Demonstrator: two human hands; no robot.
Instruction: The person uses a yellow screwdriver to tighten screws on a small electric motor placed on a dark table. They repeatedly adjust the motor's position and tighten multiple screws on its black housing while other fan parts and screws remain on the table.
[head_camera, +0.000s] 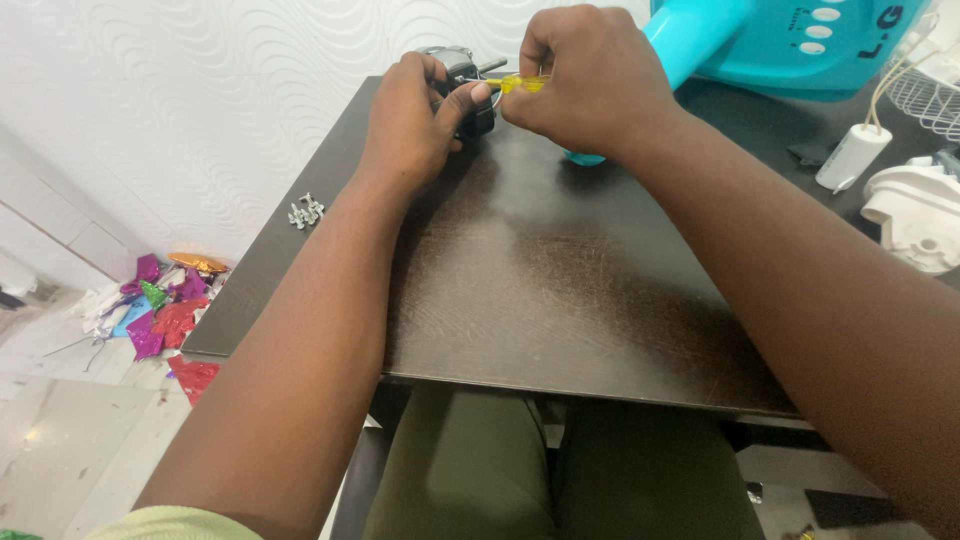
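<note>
A person seated at a dark wooden table (560, 290) works with both hands at its far edge. The left hand (415, 120) is curled tight around a small dark motor-like part (470, 95), thumb pressed over its near side, a short metal shaft showing past the knuckles. The right hand (590, 80) is closed on a yellow-handled screwdriver (522, 84), the handle showing between thumb and forefinger and its end meeting the dark part just beside the left thumb. No open container is in view; a small heap of loose screws (306, 210) lies bare on the table's left edge, well apart from the hands. A turquoise fan body (800, 45) stands behind the right hand, a white plastic housing (915, 215) at far right. Coloured foil scraps (165, 305) litter the floor at left
</note>
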